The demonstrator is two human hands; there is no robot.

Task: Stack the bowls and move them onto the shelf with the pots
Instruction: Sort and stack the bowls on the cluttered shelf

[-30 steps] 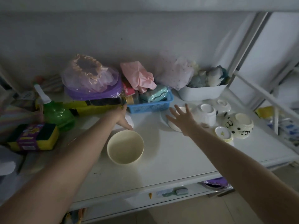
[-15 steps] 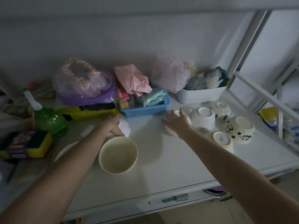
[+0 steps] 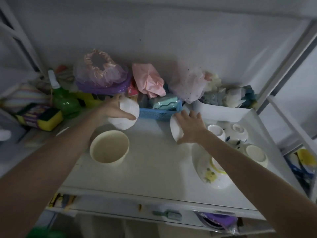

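Both hands hold bowls above the white shelf (image 3: 154,169): my left hand (image 3: 114,109) curls round a ribbed white bowl (image 3: 127,112), lifted and tilted just over the cream bowl (image 3: 109,148), which stands upright. My right hand (image 3: 190,127) grips a smaller white bowl (image 3: 175,129) tipped on edge before the blue basket (image 3: 157,114). More upturned bowls (image 3: 236,134) sit to its right.

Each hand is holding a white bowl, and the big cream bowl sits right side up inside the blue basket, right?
Not quite. The head view shows the left hand and right hand each holding a white bowl, but the cream bowl sits right side up on the white shelf, in front of the blue basket.
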